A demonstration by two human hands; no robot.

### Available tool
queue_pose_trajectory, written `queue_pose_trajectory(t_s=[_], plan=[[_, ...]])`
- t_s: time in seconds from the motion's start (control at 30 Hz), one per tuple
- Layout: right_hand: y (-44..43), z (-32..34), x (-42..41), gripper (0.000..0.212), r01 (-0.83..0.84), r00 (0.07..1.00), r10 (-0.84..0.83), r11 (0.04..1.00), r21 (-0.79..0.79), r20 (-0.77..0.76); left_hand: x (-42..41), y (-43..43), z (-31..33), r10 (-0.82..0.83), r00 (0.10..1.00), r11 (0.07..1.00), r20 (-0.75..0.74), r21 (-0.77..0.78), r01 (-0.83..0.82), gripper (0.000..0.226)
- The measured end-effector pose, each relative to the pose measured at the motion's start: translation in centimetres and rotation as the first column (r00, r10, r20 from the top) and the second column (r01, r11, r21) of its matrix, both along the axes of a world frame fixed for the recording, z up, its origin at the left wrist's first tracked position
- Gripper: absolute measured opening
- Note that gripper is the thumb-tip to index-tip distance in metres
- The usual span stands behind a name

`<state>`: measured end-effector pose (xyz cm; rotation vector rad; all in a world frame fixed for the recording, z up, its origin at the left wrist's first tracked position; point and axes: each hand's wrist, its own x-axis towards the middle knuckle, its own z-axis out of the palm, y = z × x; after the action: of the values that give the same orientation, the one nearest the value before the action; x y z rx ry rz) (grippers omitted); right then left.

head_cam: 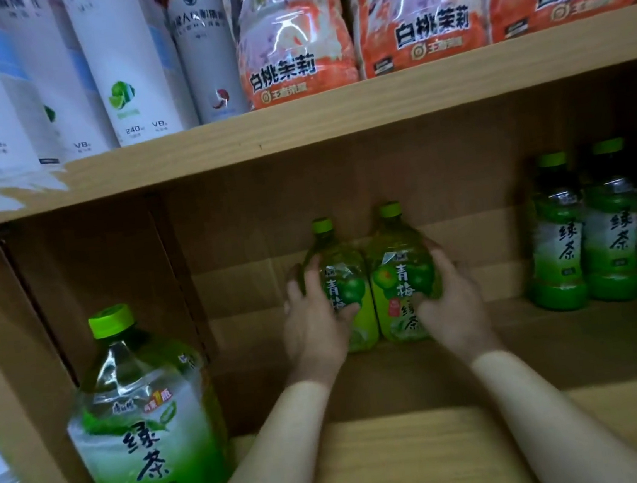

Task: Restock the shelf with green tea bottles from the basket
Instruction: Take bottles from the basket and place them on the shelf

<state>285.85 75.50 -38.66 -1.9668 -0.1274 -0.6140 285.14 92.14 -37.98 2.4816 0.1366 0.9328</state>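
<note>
Currently our left hand [315,324] grips the left green-capped clear plastic tea bottle [347,274], our right hand [453,304] the right matching bottle [397,271]. Both are upright, sides touching, far back midway along the cardboard-lined wooden shelf [417,451], so they seat as one row.
</note>
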Motion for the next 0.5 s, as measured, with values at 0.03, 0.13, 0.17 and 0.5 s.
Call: queue_pose_trajectory(t_s=[0.03,0.13,0.17,0.5], plan=[[-0.2,-0.2,-0.1,0.072,-0.021,1.0,0.021,0.999,0.045,0.01,0.2,-0.1,-0.3,0.013,1.0,1.0,0.012,-0.016,-0.012,0.083],[-0.3,-0.7,-0.3,0.07,-0.108,0.994,0.106,0.982,0.156,0.025,0.5,0.0,-0.5,0.011,0.999,0.999,0.03,-0.047,-0.009,0.083],[-0.4,-0.8,-0.3,0.071,-0.128,0.992,0.127,0.976,0.175,0.018,0.6,0.1,-0.5,-0.019,0.999,0.997,0.026,-0.078,0.021,0.084],[4.2,2.6,-6.5,0.07,-0.119,0.991,0.115,0.992,-0.051,-0.07,-14.8,1.5,4.0,-0.139,0.972,0.929,0.19,0.364,0.062,0.049]])
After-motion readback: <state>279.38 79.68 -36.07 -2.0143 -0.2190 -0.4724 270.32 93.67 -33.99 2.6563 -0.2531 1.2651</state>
